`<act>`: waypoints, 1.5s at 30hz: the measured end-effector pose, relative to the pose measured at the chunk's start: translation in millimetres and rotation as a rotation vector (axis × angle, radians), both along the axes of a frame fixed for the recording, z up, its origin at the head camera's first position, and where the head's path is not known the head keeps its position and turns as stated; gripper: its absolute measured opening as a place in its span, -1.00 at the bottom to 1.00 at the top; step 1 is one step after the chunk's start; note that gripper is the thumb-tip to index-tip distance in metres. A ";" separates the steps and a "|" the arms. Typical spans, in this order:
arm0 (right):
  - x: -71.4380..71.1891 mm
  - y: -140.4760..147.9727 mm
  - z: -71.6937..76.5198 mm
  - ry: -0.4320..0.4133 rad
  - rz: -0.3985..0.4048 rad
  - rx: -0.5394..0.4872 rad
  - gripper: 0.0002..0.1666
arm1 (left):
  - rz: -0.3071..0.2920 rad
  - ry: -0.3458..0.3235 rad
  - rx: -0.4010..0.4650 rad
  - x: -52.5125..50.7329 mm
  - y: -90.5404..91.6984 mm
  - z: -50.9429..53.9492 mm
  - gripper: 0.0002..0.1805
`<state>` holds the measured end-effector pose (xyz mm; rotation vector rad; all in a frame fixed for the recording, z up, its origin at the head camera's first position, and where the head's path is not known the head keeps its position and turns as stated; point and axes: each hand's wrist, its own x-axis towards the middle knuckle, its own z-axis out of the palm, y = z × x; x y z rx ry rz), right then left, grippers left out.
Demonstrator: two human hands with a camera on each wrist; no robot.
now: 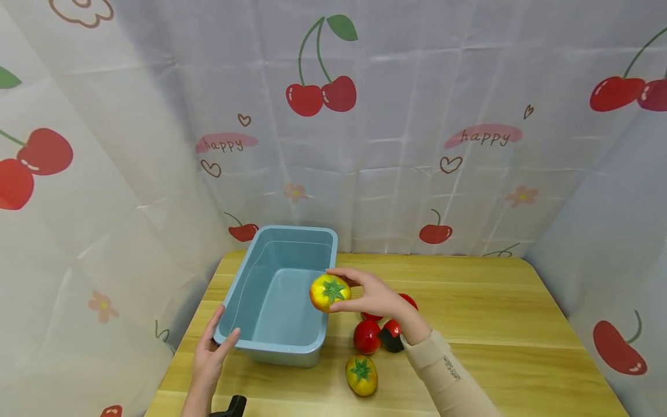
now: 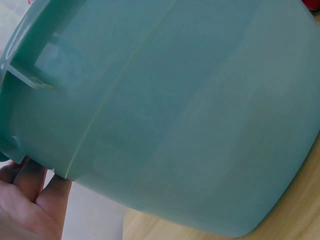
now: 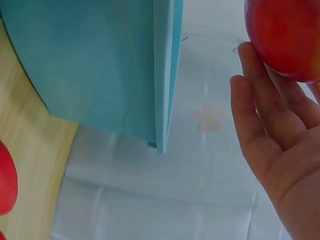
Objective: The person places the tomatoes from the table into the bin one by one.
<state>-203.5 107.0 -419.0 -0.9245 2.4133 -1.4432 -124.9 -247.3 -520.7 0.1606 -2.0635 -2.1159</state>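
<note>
You're pinching the yellow-red fruit (image 1: 330, 292) above the right rim of the blue bin (image 1: 276, 348).
Your right hand (image 1: 371, 295) is holding it, fingers and thumb standing apart by the fruit's width; your left hand (image 1: 209, 352) is gripping the bin's near-left corner, fingers curling at the rim.

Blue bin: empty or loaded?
Looks empty: head view shows nothing inside the bin; the right hand holds the yellow-red fruit.
</note>
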 end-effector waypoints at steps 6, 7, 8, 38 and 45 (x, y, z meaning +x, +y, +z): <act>-2.5 -12.8 1.9 -0.018 0.039 0.008 -0.24 | 0.012 -0.012 -0.002 -0.6 0.0 -0.4 -0.25; -2.9 -14.8 2.4 -0.025 0.046 0.007 -0.24 | 0.013 -0.013 -0.003 -0.6 0.1 -0.3 -0.25; -3.4 -16.6 2.4 -0.032 0.052 0.006 -0.24 | 0.014 -0.012 -0.003 -0.7 0.2 -0.2 -0.25; -9.3 -45.2 -16.4 -0.100 0.107 0.013 -0.23 | -0.007 0.029 0.003 1.6 0.6 1.9 -0.25; -8.1 -45.1 -20.6 -0.112 0.103 0.020 -0.22 | -0.008 0.027 0.001 1.4 0.9 2.2 -0.25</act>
